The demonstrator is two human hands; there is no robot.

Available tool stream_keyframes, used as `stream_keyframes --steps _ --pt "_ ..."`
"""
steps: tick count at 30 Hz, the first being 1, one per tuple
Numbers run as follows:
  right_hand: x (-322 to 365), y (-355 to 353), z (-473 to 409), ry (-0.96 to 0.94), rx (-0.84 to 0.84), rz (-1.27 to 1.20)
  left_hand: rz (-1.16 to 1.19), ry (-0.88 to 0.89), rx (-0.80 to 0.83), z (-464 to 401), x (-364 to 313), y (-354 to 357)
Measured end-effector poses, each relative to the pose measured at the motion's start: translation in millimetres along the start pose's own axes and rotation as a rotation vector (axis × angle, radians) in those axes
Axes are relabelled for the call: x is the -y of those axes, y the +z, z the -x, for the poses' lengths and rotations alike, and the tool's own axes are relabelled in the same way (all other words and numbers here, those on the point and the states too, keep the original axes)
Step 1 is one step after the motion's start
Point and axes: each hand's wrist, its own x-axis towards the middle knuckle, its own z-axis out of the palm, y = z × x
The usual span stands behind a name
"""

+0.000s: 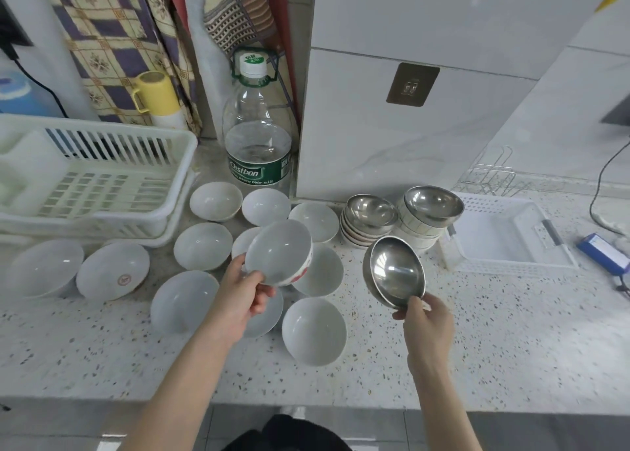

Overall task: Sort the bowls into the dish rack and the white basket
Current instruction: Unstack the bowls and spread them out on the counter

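My left hand (243, 292) grips a white ceramic bowl with a red pattern (278, 253) by its rim, tilted above the counter. My right hand (426, 317) pinches the near rim of a steel bowl (395, 273), tilted toward me. Several white bowls (313, 331) lie spread over the counter's middle and left. Two stacks stand at the back: steel bowls on patterned ones (370, 219) and a steel bowl on white ones (433, 208). The white dish rack (102, 184) sits at the left. The white basket (504, 236) sits at the right, with nothing in it.
A large water bottle (257, 137) stands behind the bowls by a white pillar (409, 75). A yellow mug (156, 91) and a curtain lie behind the rack. A blue box (603, 251) and a black cable (600, 184) lie at the far right. The speckled counter edge (306, 403) runs near me.
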Motion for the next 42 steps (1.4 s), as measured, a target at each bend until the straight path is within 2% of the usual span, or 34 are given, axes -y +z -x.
stream_keyframes --steps 9,17,30,42 --pt "-43.4 -20.9 29.1 0.132 0.008 0.021 -0.008 -0.057 0.048 40.8 21.9 -2.5" --pt "-45.8 -18.7 -13.8 0.201 0.110 0.029 -0.036 -0.043 0.007 51.6 28.3 29.5" --pt "-48.2 6.1 -94.8 0.150 0.439 0.236 0.068 -0.029 -0.208 38.3 56.4 88.5" --pt "-47.5 22.8 -95.4 0.166 0.451 0.256 0.010 -0.060 -0.215 37.8 55.9 78.6"
